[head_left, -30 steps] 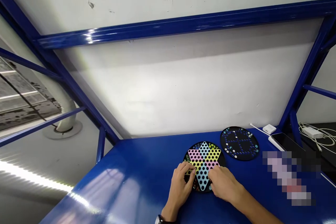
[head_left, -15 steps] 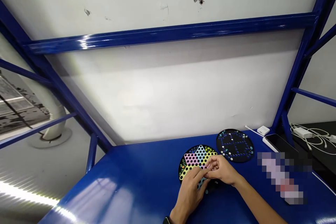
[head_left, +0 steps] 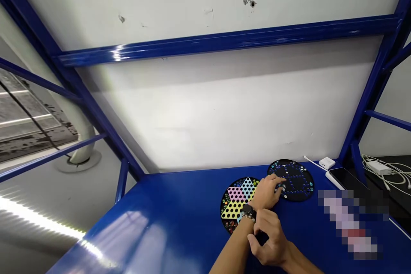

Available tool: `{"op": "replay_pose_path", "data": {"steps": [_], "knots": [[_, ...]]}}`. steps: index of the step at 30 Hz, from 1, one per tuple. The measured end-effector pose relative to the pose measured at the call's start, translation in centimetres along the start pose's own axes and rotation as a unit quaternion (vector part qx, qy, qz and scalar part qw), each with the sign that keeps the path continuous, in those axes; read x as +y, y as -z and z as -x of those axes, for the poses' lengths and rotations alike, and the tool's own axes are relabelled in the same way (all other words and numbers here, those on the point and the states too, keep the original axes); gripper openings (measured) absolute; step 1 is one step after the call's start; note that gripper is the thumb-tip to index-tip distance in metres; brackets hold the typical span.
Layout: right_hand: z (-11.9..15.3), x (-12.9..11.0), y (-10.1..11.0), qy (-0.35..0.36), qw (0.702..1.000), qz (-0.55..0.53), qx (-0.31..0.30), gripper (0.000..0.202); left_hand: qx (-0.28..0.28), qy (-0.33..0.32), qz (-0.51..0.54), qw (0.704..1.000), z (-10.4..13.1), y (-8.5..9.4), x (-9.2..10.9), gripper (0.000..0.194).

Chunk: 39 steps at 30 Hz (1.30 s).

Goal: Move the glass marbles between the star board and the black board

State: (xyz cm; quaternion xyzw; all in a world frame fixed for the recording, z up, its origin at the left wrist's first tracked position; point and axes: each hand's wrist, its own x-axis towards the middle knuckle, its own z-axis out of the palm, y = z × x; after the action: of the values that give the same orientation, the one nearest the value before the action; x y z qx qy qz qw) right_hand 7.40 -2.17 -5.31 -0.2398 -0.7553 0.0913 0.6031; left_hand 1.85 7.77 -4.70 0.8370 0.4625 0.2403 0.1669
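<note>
You've got a glossy blue tabletop (head_left: 180, 218) with a blue metal frame (head_left: 224, 38) around it, set against a scuffed white wall (head_left: 208, 111). Over at the back right corner there's a small white charger block (head_left: 326, 163) with a thin white cable running off it, and just beside that a dark phone (head_left: 345, 176) lying flat. Past the frame on the right, a tangle of white cables (head_left: 387, 169) sits on a dark surface. Off to your left there's a white pipe (head_left: 80, 137) going down into the grey floor.
</note>
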Motion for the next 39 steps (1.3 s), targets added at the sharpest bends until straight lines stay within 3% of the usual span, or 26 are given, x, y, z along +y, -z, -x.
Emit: {"op": "replay_pose_path", "data": {"steps": [4,10,14,19,25,32,36,39], "knots": [[0.1,0.5,0.0,-0.027,1.0,-0.001,-0.011,0.022,-0.035,0.02,0.012,0.999,1.2,1.3,-0.3,0.027],[0.3,0.9,0.3,-0.077,0.995,-0.014,-0.061,0.034,-0.138,0.022,-0.004,0.99,6.3,5.3,-0.3,0.013],[0.2,1.7,0.9,-0.137,0.987,-0.026,-0.077,0.039,-0.158,0.004,-0.121,0.98,8.3,5.1,-0.2,0.011],[-0.1,2.7,1.2,-0.185,0.98,-0.037,-0.065,0.042,-0.129,-0.023,-0.137,0.982,8.7,4.0,-0.3,0.01],[-0.1,3.6,1.3,-0.217,0.974,-0.046,-0.045,0.041,-0.166,-0.042,-0.151,0.974,8.7,4.1,-0.4,0.025],[0.1,4.5,1.3,-0.256,0.965,-0.041,-0.04,0.045,-0.175,-0.058,-0.163,0.969,8.8,4.0,-0.5,0.023],[-0.1,5.4,1.6,-0.288,0.957,-0.026,-0.011,0.046,-0.184,-0.067,-0.177,0.965,9.0,4.6,-0.4,0.016],[-0.6,5.9,2.0,-0.301,0.953,-0.013,0.005,0.046,-0.153,-0.034,-0.102,0.982,8.2,5.7,-0.6,0.011]]}}
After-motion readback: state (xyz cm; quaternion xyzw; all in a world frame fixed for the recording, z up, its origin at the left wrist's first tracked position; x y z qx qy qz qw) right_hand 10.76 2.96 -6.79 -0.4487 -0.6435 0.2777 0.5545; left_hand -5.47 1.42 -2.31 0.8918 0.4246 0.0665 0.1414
